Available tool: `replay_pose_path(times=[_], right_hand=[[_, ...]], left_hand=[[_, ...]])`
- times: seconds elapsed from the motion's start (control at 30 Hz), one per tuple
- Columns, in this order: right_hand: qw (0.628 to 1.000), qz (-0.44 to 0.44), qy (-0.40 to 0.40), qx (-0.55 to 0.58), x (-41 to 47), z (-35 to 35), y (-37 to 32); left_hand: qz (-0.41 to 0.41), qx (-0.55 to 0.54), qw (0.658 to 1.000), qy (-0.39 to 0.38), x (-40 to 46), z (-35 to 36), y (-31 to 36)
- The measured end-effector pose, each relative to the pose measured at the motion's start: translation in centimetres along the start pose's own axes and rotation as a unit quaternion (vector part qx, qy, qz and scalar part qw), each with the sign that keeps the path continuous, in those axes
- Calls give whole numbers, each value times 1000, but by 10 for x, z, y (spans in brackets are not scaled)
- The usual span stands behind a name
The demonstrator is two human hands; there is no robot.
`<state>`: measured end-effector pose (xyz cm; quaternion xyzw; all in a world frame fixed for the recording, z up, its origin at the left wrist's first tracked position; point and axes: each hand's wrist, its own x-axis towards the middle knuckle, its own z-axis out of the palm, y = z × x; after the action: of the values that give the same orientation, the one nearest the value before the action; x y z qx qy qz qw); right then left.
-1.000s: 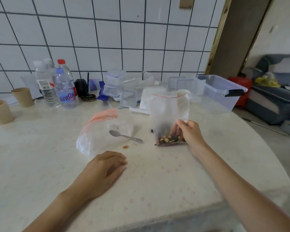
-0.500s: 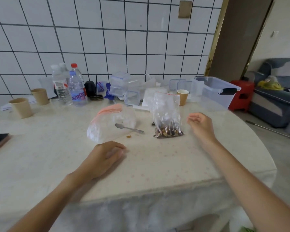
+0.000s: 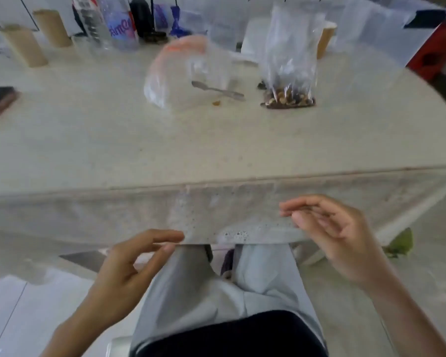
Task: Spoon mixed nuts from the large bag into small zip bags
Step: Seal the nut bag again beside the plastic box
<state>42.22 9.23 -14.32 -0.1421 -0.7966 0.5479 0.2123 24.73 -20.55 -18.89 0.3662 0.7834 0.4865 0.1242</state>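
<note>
Head view: two hands (image 3: 124,266) (image 3: 337,235), two bags (image 3: 287,60) (image 3: 180,70), one spoon (image 3: 216,90).

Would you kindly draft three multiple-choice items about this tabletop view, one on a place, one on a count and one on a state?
1. Where does the spoon lie?
A. on the table between the two plastic bags
B. inside a cup
C. in the right hand

2. How many tan paper cups stand at the far left?
A. one
B. two
C. four

3. What are the hands doing?
A. gripping the spoon
B. sealing a bag
C. holding nothing, below the table edge

Answers: 1 A, it rests left of the bag with nuts. 2 B, two cups. 3 C, left hand and right hand are empty.
</note>
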Motion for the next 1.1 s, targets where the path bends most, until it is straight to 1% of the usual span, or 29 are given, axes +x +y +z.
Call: replay_pose_path(times=[0.17,0.23,0.3,0.43,0.53,0.63,0.73,0.87,0.97,1.1], right_hand=[[993,120,-16,15,-51,32,40],[987,159,-26,20,-53,38,50],[985,170,-19,13,-41,39,56],[975,209,-65,-29,-4,34,40],[968,233,-82,-45,26,16,1],[963,254,-58,-65,51,-16,-65],[956,281,-8,-88,59,-53,-145],[941,310,109,-85,53,-95,-231],[915,331,217,-71,37,-119,-261],[877,334,335,-88,3,-151,-261]], left_hand=[[-141,-26,990,-12,-39,21,-31],[-177,-33,983,-24,-38,23,-32],[-169,-23,983,-73,-23,26,-31],[-146,-6,972,-183,23,14,-11],[-146,-17,967,-208,67,-14,25],[-156,-40,961,-226,106,-46,75],[-153,-35,948,-276,145,-76,135],[-114,-23,939,-323,205,-86,203],[-64,-3,922,-382,249,-69,234],[9,41,897,-440,289,-19,260]])
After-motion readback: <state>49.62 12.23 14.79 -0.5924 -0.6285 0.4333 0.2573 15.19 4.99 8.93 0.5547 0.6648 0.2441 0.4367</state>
